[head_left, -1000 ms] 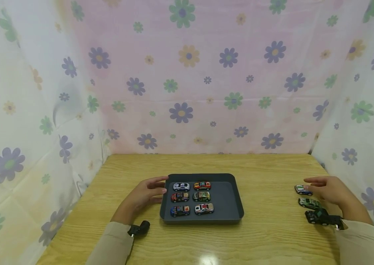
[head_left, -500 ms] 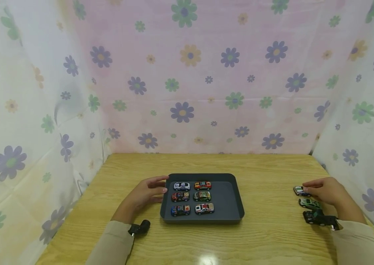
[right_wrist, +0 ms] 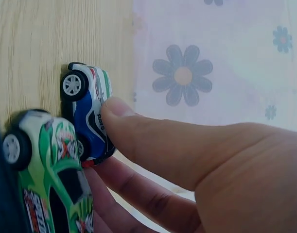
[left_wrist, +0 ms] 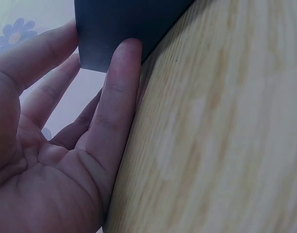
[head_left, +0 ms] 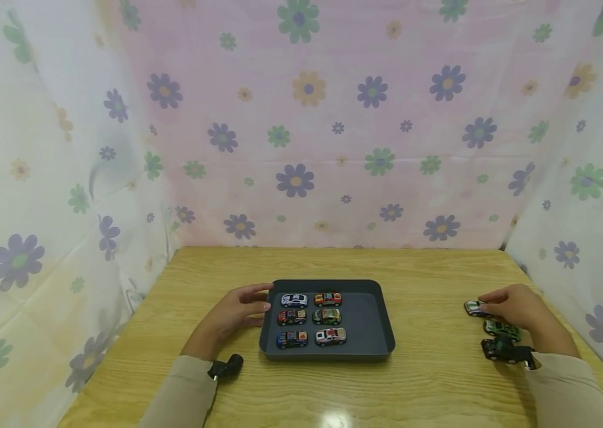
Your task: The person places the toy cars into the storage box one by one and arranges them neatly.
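My right hand point(head_left: 514, 309) pinches a white and blue toy car point(head_left: 475, 308) on the right side of the table. In the right wrist view the thumb lies on the body of this toy car point(right_wrist: 92, 114) and the other fingers are at its end. Close beside it stands a green toy car point(right_wrist: 56, 170), partly under the wrist in the head view. My left hand point(head_left: 233, 312) rests at the left end of a dark grey tray point(head_left: 368, 321). Its fairly straight fingers point(left_wrist: 114, 107) touch the tray's outer wall point(left_wrist: 109, 34) in the left wrist view.
Two columns of toy cars stand in the tray's left and middle, among them a red and yellow car point(head_left: 328, 299) and a white and red car point(head_left: 331, 337). A black toy truck point(head_left: 493, 349) is beside my right wrist. Flowered cloth point(head_left: 301, 148) encloses the wooden table point(head_left: 424, 273).
My right hand has moved left with the white and blue toy car, away from above the green one. The left hand has stayed at the tray.
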`<control>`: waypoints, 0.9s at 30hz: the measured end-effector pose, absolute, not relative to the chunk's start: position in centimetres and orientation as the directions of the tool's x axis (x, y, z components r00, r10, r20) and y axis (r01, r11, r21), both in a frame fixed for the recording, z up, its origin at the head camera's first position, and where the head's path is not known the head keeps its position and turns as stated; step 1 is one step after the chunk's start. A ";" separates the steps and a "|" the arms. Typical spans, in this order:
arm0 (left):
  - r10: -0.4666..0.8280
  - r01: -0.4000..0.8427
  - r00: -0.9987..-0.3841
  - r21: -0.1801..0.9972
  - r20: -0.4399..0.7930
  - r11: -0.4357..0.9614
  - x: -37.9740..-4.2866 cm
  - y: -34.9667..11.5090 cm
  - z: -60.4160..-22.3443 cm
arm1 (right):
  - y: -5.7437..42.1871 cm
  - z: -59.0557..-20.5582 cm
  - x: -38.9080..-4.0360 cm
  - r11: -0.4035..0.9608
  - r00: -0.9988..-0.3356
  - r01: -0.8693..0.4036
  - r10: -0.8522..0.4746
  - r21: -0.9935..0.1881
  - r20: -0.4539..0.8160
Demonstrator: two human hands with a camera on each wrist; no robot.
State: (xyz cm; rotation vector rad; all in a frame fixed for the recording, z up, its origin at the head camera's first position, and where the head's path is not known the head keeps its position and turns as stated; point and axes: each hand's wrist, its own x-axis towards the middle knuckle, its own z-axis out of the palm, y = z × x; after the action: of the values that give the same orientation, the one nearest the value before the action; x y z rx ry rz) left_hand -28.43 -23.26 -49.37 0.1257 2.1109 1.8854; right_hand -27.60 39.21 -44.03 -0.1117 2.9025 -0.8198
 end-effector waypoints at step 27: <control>0.257 -0.141 -0.951 0.982 -0.170 0.128 -28.3 -23.2 -49.2 | 35.2 -43.9 -28.3 0.881 -0.984 -0.121 -0.168 -0.458 -0.064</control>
State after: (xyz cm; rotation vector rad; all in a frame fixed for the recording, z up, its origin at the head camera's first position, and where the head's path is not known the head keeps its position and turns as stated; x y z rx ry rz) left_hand -28.28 -23.21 -49.18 0.1138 2.1124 1.8931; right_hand -28.28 35.18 -43.92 -0.2271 2.9473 -0.7080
